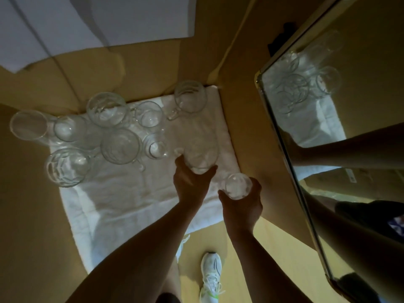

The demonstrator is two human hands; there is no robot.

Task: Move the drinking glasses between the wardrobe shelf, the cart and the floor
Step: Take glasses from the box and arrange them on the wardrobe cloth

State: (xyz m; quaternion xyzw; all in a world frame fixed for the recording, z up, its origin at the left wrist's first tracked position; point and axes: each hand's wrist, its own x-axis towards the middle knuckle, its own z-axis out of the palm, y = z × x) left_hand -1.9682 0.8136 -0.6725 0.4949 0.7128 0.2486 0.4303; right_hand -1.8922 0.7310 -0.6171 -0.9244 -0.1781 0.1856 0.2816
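Several clear drinking glasses stand on a white towel [122,193] laid on a wooden surface, among them a handled mug [189,96] at the back and a wide glass [120,146] in the middle. My left hand [189,184] grips a large clear glass [200,157] at the towel's right side. My right hand [242,206] holds a smaller glass [237,185] just right of it, near the towel's edge.
A mirrored door [349,127] stands along the right and reflects the glasses and my arms. White sheets [65,22] lie at the back left. My white shoe [211,276] is on the wooden floor below.
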